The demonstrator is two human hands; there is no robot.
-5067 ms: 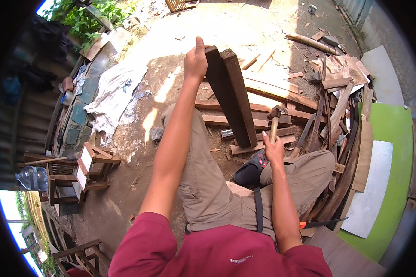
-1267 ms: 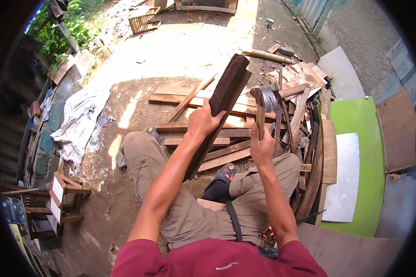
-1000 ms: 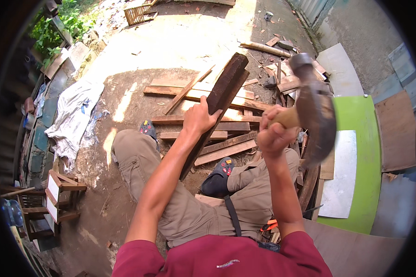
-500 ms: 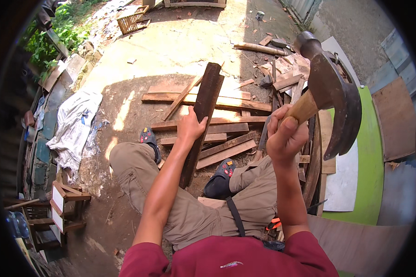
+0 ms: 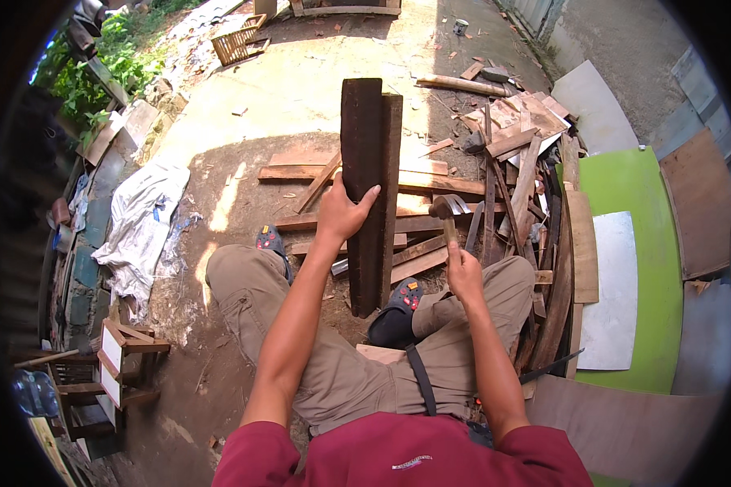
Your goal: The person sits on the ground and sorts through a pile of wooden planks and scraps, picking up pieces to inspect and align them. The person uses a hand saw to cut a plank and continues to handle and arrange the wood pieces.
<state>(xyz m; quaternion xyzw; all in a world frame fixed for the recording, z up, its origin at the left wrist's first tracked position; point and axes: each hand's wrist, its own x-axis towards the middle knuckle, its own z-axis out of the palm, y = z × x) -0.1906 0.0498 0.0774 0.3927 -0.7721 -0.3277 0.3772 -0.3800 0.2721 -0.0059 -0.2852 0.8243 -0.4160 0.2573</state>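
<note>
The left hand (image 5: pixel 345 213) grips the dark timber (image 5: pixel 362 138), its foot perhaps touching the dirt ground (image 5: pixel 191 365). Right of the timber, the right hand (image 5: pixel 465 277) is wrapped round a hammer (image 5: pixel 450 229). Planks (image 5: pixel 439 185) lie beyond the timber, white cloth (image 5: pixel 144 223) left, a green panel (image 5: pixel 651 195) well right.

Hammer (image 5: pixel 448 227) near dark timber (image 5: pixel 374 243)

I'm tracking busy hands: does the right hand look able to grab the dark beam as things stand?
Probably not: the right hand is near the dark beam, but it is closed round the hammer, which leaves little free for a grip.
</note>
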